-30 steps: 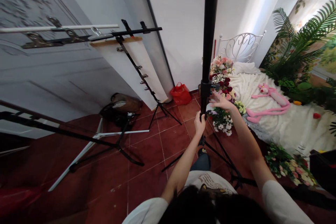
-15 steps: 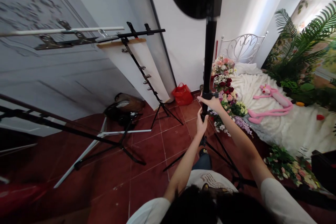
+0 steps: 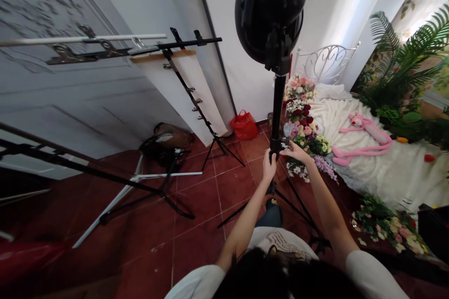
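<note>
On tiled floor [image 3: 194, 238], black stand [image 3: 278, 105] upright, lamp head [image 3: 271, 14] atop. My left hand [image 3: 269, 167] wrapped round it below collar [image 3: 275, 145]; right hand [image 3: 299, 153], fingers part-curled at knob [image 3: 286, 141] (firm pinch? can't tell). I'd brace with left, turn knob gently.

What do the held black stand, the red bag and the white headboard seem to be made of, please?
Black stand: probably metal, satin, as it looks smooth, straight and rigid. Red bag: likely thin plastic, slightly shiny, creased. White headboard: perhaps painted metal, given its slender scrolled form.
</note>
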`<state>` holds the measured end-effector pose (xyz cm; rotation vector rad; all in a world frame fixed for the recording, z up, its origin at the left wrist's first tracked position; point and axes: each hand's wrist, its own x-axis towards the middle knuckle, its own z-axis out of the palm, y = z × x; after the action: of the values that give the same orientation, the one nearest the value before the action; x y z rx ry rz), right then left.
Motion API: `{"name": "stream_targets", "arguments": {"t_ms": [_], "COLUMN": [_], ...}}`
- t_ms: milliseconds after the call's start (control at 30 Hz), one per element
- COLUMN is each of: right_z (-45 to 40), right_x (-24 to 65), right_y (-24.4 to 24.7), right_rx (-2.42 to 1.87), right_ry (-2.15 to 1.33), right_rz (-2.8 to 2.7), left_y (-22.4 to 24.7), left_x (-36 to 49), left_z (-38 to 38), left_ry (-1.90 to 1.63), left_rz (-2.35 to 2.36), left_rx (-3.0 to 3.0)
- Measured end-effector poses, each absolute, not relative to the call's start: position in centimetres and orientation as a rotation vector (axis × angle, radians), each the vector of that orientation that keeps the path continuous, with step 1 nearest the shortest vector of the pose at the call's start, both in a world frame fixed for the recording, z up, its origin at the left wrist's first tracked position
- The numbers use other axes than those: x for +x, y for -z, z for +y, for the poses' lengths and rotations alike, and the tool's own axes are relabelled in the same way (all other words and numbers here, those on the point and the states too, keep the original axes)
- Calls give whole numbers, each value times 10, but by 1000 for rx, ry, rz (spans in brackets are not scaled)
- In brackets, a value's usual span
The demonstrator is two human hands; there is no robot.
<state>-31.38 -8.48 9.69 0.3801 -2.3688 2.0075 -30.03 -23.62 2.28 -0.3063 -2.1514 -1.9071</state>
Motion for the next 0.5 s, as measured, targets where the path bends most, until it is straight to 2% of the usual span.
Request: {"name": "stream_targets", "arguments": {"t_ms": [167,500], "right_z": [-72,-102], "right_x": [-311,-325], "right_y": [-60,-50], "right_rx": [138,-153], "right_ry": [-2242,-2171], "right_rz": [-2198,-1919], "left_y": [-21,-20], "left_x": [-301,-301], "left_z": [-235,-233], "left_ry": [1885,1908], "left_rz": [-2161,-2128], "left_rx": [-263,-275]}}
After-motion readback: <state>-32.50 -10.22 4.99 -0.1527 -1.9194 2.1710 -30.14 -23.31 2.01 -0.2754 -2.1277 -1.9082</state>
